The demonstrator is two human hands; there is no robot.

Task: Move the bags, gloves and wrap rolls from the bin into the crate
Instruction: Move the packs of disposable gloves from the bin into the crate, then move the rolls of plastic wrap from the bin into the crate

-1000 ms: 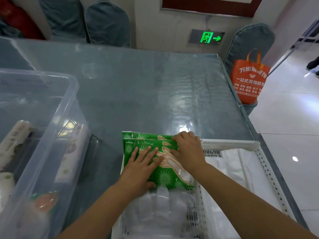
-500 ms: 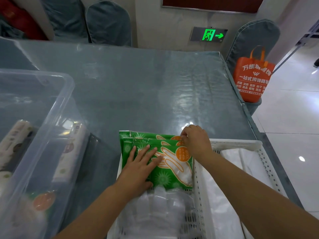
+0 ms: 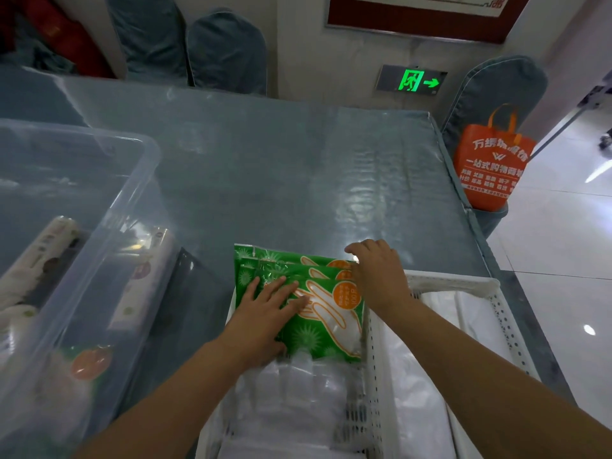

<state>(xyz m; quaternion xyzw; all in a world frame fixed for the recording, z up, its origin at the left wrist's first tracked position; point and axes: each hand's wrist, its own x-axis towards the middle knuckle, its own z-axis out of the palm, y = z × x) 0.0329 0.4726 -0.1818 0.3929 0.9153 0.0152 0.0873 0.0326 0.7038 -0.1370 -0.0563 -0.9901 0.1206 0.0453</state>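
Nearest, soft clear plastic bags [image 3: 291, 402], crumpled and milky, filling the left compartment of a white perforated plastic crate [image 3: 376, 359]; flat folded white bags [image 3: 430, 376] in the right compartment. Just beyond the crumpled ones, glossy green glove packs [image 3: 318, 313], flat and rectangular, stacked and fanned, printed with an orange-outlined hand and an orange disc, lying at the crate's far left corner and sticking out over its far rim. Left hand [image 3: 265, 313] flat on the top pack, fingers straight and slightly spread, pressing down. Right hand [image 3: 381, 273] at the packs' far right corner, fingers bent downward over the edge; whether pinching the packs or merely touching, impossible to tell. To the left, a large translucent bin [image 3: 109, 226] with rounded corners, holding long cylindrical wrap rolls [image 3: 36, 260] in pale printed paper sleeves, another roll [image 3: 145, 276] against its right wall, and a blurred pack with an orange spot [image 3: 89, 362] near its front. Underneath, a blue-grey tabletop [image 3: 281, 173] under a shiny, rippled clear sheet. Farther off, fabric-covered chair backs [image 3: 225, 51], an orange non-woven tote [image 3: 490, 164] on a chair seat, and a lit green exit sign [image 3: 412, 81] on the wall.
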